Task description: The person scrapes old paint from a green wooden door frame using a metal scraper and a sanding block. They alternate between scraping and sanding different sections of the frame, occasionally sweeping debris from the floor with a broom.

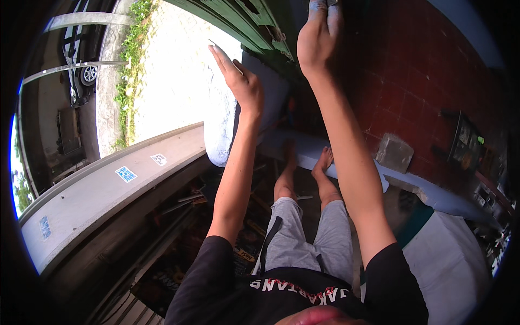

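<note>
Both my arms reach up and forward. My left hand [244, 86] is open, its fingers stretched out beside the edge of a pale blue-white pillar [218, 135]; a thin dark sliver shows at its fingertips, too small to name. At the top edge, my right hand [319, 40] is raised, its fingers smeared with bluish-white. Those fingers are bent around a small grey thing that the picture cuts off. Between the hands, a green slatted wooden panel [238, 21] has broken, splintered slats at its right end.
My bare feet stand on a pale blue ledge [303, 157]. A grey block [394, 153] sits on the ledge, beside red floor tiles [401, 103]. At left runs a long whitish beam [108, 187] with stickers. Clutter [179, 238] lies below; a pale sheet [447, 260] is at lower right.
</note>
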`<state>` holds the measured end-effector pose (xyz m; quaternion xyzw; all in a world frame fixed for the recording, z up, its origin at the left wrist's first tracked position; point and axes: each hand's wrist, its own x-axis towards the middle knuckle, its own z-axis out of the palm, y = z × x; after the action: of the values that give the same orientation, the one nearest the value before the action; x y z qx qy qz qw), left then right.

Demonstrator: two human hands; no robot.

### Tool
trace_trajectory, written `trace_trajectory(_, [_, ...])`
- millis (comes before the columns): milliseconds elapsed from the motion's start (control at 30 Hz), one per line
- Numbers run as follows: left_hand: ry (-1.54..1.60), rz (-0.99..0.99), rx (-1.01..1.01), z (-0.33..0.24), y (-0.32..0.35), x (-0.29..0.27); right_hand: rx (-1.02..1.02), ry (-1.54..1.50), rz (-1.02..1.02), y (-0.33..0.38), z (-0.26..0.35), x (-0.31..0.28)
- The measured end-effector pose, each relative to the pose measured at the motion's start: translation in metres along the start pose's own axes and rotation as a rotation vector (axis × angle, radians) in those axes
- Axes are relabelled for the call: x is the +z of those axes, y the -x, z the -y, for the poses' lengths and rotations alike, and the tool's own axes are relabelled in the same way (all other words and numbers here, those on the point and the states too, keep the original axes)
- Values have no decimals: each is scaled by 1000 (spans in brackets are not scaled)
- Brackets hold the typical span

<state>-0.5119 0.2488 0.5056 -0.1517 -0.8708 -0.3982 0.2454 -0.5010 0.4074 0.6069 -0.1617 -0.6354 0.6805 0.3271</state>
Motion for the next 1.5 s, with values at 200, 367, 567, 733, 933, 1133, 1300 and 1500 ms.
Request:
trace_trajectory(200, [37,-117,274,9,-21,54,-606,286,101,53,-145,18])
trace_trajectory(367, [-14,180,149,71,47,98,48,687,465,132,-267,-86])
trace_trajectory(567, [-191,1081,-580,133,153,52,136,425,60,46,-166,-53])
trace_trajectory(733, [108,158,-101,35,47,4,-418,225,-97,-24,-57,9])
trace_trajectory(933, [-125,-283,488,-43,-74,-16,-201,420,206,76,-153,-12])
trace_trajectory(1133, [-216,90,408,56,0,60,191,715,392,138,-207,-115])
trace_trajectory(1300, [-597,1308,-76,170,193,46,-24,422,112,44,-125,-64])
trace_trajectory(1500, [-33,1011,-323,129,238,-2,-438,333,-34,29,-124,10])
